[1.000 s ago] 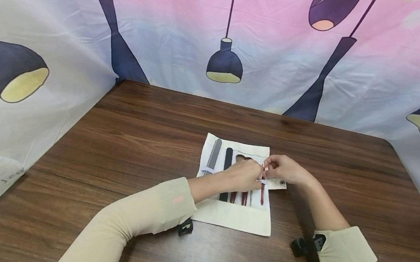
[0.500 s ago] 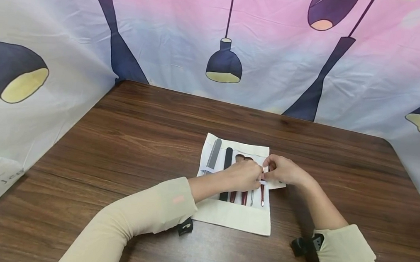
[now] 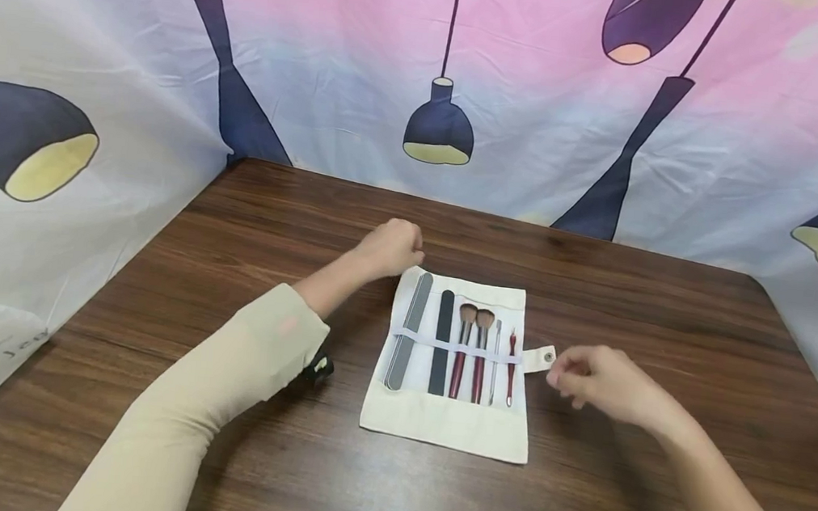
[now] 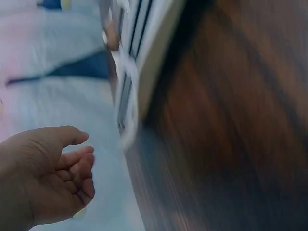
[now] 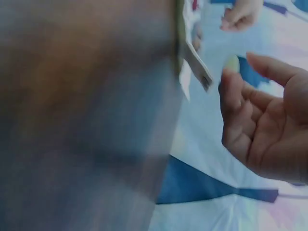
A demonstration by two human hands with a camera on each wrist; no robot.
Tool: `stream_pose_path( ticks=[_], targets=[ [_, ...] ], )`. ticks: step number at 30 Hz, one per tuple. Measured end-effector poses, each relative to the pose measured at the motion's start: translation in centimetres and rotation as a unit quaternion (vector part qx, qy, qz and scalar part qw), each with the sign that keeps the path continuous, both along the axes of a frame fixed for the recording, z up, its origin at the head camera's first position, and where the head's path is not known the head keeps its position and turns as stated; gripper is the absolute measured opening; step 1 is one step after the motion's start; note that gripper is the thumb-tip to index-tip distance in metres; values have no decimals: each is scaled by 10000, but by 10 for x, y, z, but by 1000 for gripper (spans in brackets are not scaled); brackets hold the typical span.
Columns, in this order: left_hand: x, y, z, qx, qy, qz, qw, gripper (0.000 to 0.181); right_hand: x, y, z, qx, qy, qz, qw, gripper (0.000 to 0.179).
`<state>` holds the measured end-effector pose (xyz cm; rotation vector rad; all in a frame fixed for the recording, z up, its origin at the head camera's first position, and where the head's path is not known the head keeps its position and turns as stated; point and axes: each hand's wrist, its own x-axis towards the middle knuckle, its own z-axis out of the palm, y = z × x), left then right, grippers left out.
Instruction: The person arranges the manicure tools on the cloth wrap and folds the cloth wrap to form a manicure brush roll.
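We see a cream cloth tool roll (image 3: pixel 447 421) lying open and flat on the dark wooden table (image 3: pixel 667 310), about mid-table. An elastic band (image 3: pixel 455 348) crosses it and holds six tools upright in a row. From left to right: a grey nail file (image 3: pixel 410 330), a black nail file (image 3: pixel 441 341), two red-handled brushes (image 3: pixel 470 350) with tan bristles pointing to the far side, a thin metal pusher (image 3: pixel 494 360), and a small red-handled tool (image 3: pixel 511 367). A snap tab (image 3: pixel 540 358) sticks out from the roll's right edge.

Our left hand (image 3: pixel 389 247) hovers just beyond the roll's far-left corner, close to it but not clearly touching. The left wrist view shows the fingers (image 4: pixel 79 168) loosely curled toward the palm, nothing in them.

Our right hand (image 3: pixel 598 382) hangs just to the right of the snap tab, a small gap between them. In the right wrist view the palm is open and the fingers (image 5: pixel 240 103) are relaxed, slightly bent, empty. The tab (image 5: pixel 196 65) shows there too, near the fingertips, blurred.

Both wrist views are heavily smeared; fine detail is lost.

Both forearms wear beige sleeves (image 3: pixel 221 401). A printed curtain (image 3: pixel 438 88) with dark hanging lamps on pink and pale blue backs the table on the far side and at left.
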<state>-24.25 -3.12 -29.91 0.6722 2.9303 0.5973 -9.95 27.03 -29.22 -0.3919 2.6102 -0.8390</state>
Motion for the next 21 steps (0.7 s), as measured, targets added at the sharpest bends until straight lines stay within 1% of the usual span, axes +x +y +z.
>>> stream_pose_path(
  ticks=[2, 5, 7, 10, 12, 16, 19, 21],
  targets=[
    [-8, -12, -3, -35, -249, 58, 9997, 18, 9, -3, -5, -148, -388, 151, 9990, 13],
    [-17, -23, -8, 18, -737, -34, 9973, 22, 19, -10, -12, -364, -767, 253, 9961, 11],
    [-21, -28, -11, 176, -1066, -105, 9941, 23, 24, -14, -16, -433, -891, 248, 9948, 11],
    [-24, -30, -15, 416, -1398, -146, 9892, 21, 29, -21, -23, -419, -994, 144, 9941, 15],
    [-25, -31, -16, 520, -1449, -200, 9879, 20, 32, -25, -28, -331, -1012, 24, 9943, 20],
    [-25, -35, -21, 541, -1366, -268, 9888, 18, 35, -31, -36, -244, -1064, -225, 9938, 26],
    [-25, -37, -24, 575, -1338, -274, 9890, 17, 35, -32, -37, -222, -1087, -263, 9935, 27],
    [-24, -37, -26, 666, -1325, -329, 9884, 17, 35, -32, -36, -155, -1084, -264, 9936, 27]
  ],
)
